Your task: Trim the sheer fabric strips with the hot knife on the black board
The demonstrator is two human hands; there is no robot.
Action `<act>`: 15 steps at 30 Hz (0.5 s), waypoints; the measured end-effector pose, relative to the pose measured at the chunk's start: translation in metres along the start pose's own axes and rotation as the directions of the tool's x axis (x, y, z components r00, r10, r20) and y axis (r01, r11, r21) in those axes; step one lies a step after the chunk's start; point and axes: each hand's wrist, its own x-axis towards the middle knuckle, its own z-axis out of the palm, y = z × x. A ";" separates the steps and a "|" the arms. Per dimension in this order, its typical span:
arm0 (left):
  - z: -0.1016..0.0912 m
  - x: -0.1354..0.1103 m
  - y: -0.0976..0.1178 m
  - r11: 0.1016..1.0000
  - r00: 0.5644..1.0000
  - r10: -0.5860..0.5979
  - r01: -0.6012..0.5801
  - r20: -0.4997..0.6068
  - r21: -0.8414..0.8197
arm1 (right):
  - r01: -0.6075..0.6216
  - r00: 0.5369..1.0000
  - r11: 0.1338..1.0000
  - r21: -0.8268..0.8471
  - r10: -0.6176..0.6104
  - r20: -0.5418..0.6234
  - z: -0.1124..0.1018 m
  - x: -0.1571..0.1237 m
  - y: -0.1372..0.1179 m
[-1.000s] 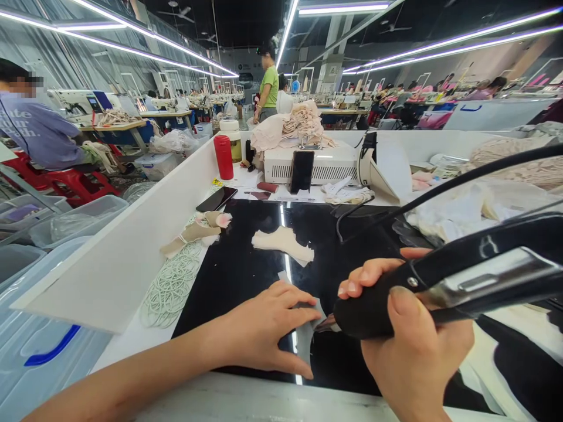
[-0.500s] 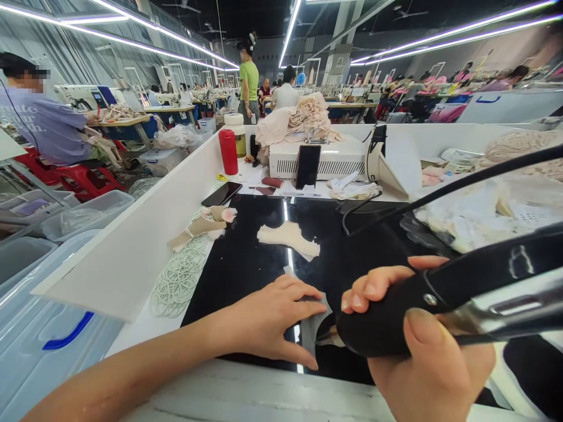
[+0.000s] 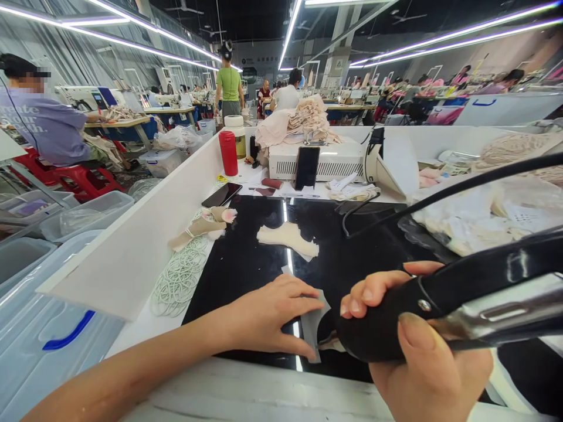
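Note:
My left hand (image 3: pixel 277 319) lies over a thin grey translucent piece (image 3: pixel 313 334) on the black glossy work surface (image 3: pixel 237 275). Its fingers are apart, and the thumb presses near the piece's lower edge. In my right hand (image 3: pixel 440 375) is a thick black hand-held tool (image 3: pixel 373 328) with a silver lever, the fingers and thumb wrapped round it. The tool's front end points down and left, beside the right edge of the grey piece. What its working tip touches is hidden. A stack of cream fabric pieces (image 3: pixel 288 235) rests farther back on the black surface.
A bundle of pale green elastic cords (image 3: pixel 180 281) and beige fabric scraps lie at the left. Behind stand a red bottle (image 3: pixel 227 153), a phone (image 3: pixel 307 168) and a white vented box (image 3: pixel 336 161) under fabric. A black cable (image 3: pixel 484 176) crosses the right side; plastic-wrapped pieces lie beyond.
The tool and my right hand have shifted very slightly left. More of the grey piece shows beside my left thumb. A person in green in the background has moved left and turned.

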 end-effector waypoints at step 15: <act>0.007 -0.003 0.004 0.994 0.989 0.096 -0.090 -0.116 0.061 | 0.008 0.940 0.994 -0.112 -0.045 -0.339 -0.022 0.039 -0.006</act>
